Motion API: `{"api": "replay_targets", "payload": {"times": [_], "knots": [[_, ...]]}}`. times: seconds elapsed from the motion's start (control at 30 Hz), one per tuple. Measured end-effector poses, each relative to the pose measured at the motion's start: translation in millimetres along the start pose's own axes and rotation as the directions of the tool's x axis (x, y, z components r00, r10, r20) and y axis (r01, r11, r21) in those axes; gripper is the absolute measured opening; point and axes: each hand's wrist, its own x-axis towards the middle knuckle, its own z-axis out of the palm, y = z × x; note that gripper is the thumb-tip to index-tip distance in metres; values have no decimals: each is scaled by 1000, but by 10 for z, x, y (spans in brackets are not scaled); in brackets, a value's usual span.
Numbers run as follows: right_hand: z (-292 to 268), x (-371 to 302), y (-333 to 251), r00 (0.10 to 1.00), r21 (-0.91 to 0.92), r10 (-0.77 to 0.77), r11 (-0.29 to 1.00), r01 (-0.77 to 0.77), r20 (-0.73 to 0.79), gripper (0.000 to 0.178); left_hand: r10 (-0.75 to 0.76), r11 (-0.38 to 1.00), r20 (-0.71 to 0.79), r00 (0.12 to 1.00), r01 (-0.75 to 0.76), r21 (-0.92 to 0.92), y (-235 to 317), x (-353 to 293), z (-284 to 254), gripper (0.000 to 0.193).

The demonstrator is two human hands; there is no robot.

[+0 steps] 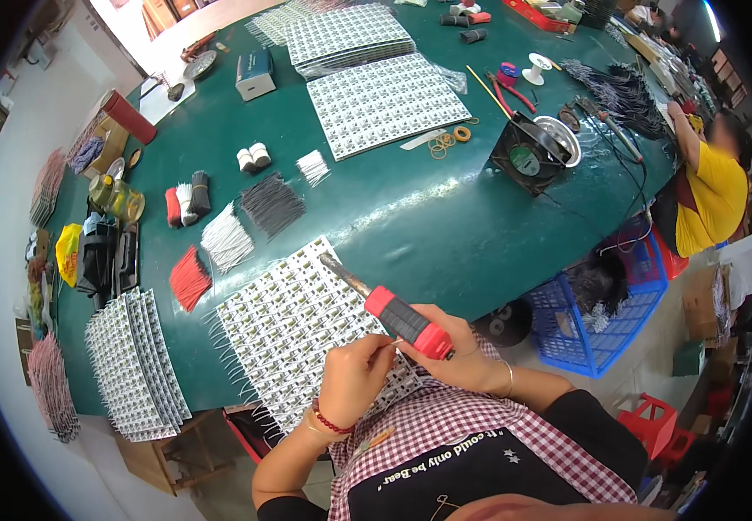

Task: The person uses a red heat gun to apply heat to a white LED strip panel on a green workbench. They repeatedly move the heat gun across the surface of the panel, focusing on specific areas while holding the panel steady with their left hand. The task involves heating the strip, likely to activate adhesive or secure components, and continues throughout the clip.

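My right hand is closed around a red and black soldering iron, its metal tip pointing up and left over a large white circuit board panel. Close beside the handle's lower end, my left hand is pinched; a thin pale bit shows at its fingertips, too small to name. The panel lies at the table's near edge, covered in rows of small parts, with wires sticking out along its left side. Beyond it are bundles of red wires, white wires and black wires.
More board panels lie at the back, and a curved stack of panels at the left. A black fan, a metal bowl and red pliers stand right. A person in yellow sits beyond a blue crate.
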Motion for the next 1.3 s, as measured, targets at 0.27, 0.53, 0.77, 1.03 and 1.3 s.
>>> {"api": "replay_targets", "payload": {"times": [0.27, 0.53, 0.77, 1.03, 1.3], "knots": [[13, -8, -17, 999, 26, 31, 999, -30, -23, 59, -15, 994, -45, 999, 10, -108, -20, -14, 62, 10], [58, -36, 11, 949, 334, 314, 893, -301, 15, 33, 69, 998, -74, 995, -68, 18, -78, -31, 15, 4], [2, -27, -22, 946, 433, 318, 845, -314, 66, 22, 169, 986, -76, 983, -168, 19, -56, -20, 21, 7], [-20, -25, -49, 1000, 169, 23, 985, -24, 10, 52, 62, 996, -47, 997, -64, -61, -23, -14, 38, 6], [-33, -1, -50, 999, 116, 30, 993, -29, -14, 49, -22, 995, -4, 1000, 21, -92, -1, -12, 5, 8]]}}
